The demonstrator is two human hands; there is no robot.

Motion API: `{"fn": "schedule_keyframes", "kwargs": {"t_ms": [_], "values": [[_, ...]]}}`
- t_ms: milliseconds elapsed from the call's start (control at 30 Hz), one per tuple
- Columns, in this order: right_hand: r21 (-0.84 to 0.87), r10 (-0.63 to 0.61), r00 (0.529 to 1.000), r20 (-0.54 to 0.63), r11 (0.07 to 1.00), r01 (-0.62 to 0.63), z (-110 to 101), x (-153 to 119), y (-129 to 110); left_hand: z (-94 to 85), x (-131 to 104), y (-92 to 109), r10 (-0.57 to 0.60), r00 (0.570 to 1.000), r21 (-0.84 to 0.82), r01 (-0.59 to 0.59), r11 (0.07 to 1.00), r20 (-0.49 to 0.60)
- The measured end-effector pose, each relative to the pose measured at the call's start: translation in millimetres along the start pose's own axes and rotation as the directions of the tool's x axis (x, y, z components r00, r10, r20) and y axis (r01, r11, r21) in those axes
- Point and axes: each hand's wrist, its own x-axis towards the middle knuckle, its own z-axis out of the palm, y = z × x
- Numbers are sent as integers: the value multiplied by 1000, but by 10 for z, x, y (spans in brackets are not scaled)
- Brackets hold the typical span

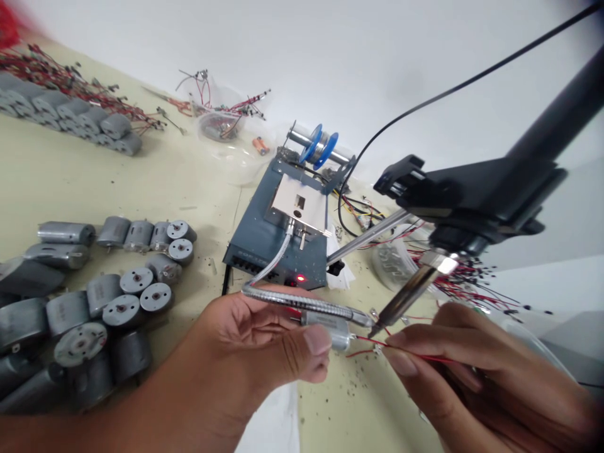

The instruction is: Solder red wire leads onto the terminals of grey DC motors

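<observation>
My left hand [268,358] is closed around a small silver motor [333,328], thumb on its near side. Its terminal end points right, toward the tip of a soldering iron [406,296] that slants down from a black holder. In my right hand [448,371], thumb and forefinger pinch a thin red wire [369,340] whose end reaches the motor's terminal beside the iron tip. A flexible metal tube [302,298] runs from the blue-grey soldering machine [255,220] over my left fingers and ends near the tip.
Loose motors [70,311] cover the left side, with stacked motors [70,110] and red wires behind. A blue solder spool [318,148] tops the machine. Scissors [172,100] and a plastic tub [219,126] stand at the back. A wire-filled container [394,258] is at right.
</observation>
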Motion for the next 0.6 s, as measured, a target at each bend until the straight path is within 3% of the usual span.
{"fn": "schedule_keyframes", "kwargs": {"t_ms": [333,600], "values": [[15,-8,1000,-18,1000,8,16,13,-8,7,-1,-39,-19,997,61,23,998,-73],[15,0,999,-32,1000,1,-47,-17,-28,88,5,132,-158,987,82,155,985,34]]}}
